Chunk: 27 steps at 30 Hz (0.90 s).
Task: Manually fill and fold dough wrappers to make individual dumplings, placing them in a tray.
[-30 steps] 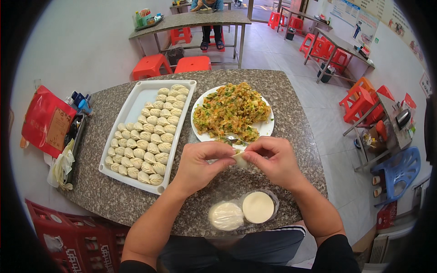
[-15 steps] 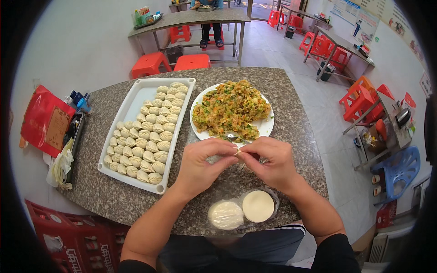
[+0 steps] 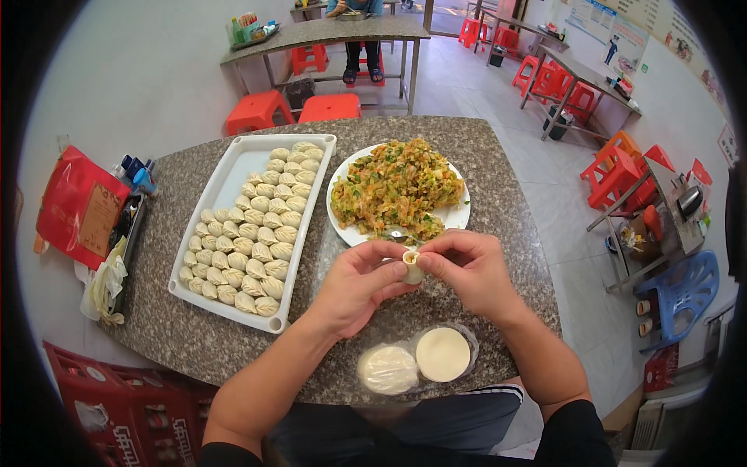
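Between my two hands, just in front of the plate, is a partly closed dumpling (image 3: 413,270), its small opening facing up with filling visible inside. My left hand (image 3: 364,282) cradles it from the left, thumb and fingers around its side. The thumb and forefinger of my right hand (image 3: 469,272) pinch the dough at its right edge. Beyond them stands a white plate (image 3: 339,223) heaped with chopped vegetable filling (image 3: 395,187); a spoon (image 3: 398,233) lies in its near side, partly hidden. Close to my body are a stack of round wrappers (image 3: 443,354) and another stack under clear plastic (image 3: 388,370).
A white tray (image 3: 233,162) with rows of pleated dumplings (image 3: 250,233) occupies the table's left side. Past it are a red bag (image 3: 78,206) and a dark caddy. Red stools (image 3: 259,111) and another table (image 3: 334,29), with a seated person, stand beyond. Red crates (image 3: 128,412) sit at lower left.
My hands have turned and drawn slightly apart and lower, bringing the dumpling and its opening into sight. The tray, plate and wrappers stay in place.
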Each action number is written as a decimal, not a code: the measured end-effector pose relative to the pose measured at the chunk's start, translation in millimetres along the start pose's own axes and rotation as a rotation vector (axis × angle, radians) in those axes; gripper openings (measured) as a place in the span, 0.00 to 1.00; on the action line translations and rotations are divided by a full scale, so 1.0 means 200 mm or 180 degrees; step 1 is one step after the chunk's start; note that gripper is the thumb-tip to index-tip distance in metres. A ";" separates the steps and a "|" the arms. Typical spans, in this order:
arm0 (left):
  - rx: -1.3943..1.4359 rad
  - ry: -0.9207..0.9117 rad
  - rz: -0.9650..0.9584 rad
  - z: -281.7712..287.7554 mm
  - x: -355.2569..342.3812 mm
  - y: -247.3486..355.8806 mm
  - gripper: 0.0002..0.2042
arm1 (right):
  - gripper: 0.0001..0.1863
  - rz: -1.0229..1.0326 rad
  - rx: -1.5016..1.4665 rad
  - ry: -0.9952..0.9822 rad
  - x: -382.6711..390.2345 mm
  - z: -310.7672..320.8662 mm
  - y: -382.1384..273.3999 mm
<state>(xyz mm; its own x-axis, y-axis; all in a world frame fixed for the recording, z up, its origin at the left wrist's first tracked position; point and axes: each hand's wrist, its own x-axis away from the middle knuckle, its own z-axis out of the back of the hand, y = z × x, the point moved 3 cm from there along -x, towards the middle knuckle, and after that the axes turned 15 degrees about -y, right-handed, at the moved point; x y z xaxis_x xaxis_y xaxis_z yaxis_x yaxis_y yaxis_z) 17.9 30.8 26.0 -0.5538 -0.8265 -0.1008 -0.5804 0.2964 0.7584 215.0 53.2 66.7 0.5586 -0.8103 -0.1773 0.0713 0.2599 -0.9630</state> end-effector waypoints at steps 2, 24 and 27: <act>-0.0060 0.0023 -0.0022 0.00 0.00 0.00 0.08 | 0.08 0.0410 0.0836 0.0128 0.00 -0.01 -0.03; -0.0634 0.0416 -0.0245 -0.01 0.00 -0.01 0.07 | 0.07 0.0988 0.1773 0.0458 0.01 -0.07 -0.07; -0.0704 0.0438 -0.0363 -0.02 -0.01 -0.02 0.06 | 0.07 0.1167 0.1908 0.0568 0.01 -0.08 -0.08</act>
<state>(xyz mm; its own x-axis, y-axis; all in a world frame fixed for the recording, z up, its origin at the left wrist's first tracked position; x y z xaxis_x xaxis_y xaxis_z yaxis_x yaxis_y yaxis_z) 23.2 29.0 26.5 -0.3973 -0.9102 -0.1167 -0.4816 0.0986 0.8708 201.9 39.4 78.2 0.4938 -0.6759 -0.5471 0.3748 0.7331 -0.5675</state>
